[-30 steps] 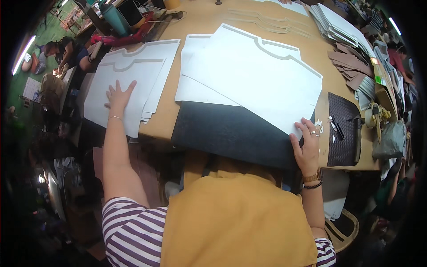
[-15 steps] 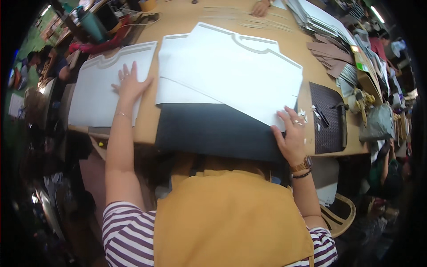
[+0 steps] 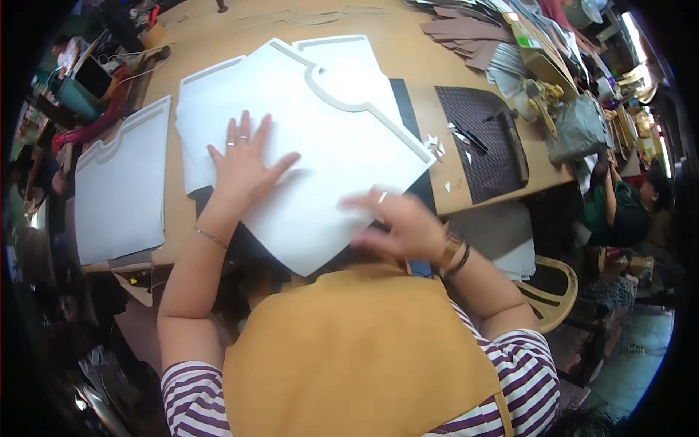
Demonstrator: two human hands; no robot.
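A large white sheet (image 3: 342, 156) with a grey strip along its notched far edge lies turned at an angle before me. Under it show other white sheets (image 3: 346, 52) with the same grey edging, and parts of a black mat (image 3: 403, 102). My left hand (image 3: 246, 164) rests flat on the top sheet, fingers spread. Blurred by motion, my right hand (image 3: 397, 222) is at the sheet's near right edge, its fingers apart; I see nothing held in it. On the left lies a stack of similar white sheets (image 3: 124, 189).
To the right, a dark woven mat (image 3: 466, 138) carries a black-handled cutter (image 3: 470, 136) and a hammer-like tool (image 3: 513, 146). White scraps (image 3: 435, 146) lie beside it. Brown pieces (image 3: 466, 36), a grey plastic bag (image 3: 579, 131) and a chair (image 3: 550, 291) are farther right.
My left hand has left the left stack and now lies on the top sheet. That sheet has turned clockwise and come nearer. My right hand moved left and nearer. The view has shifted.
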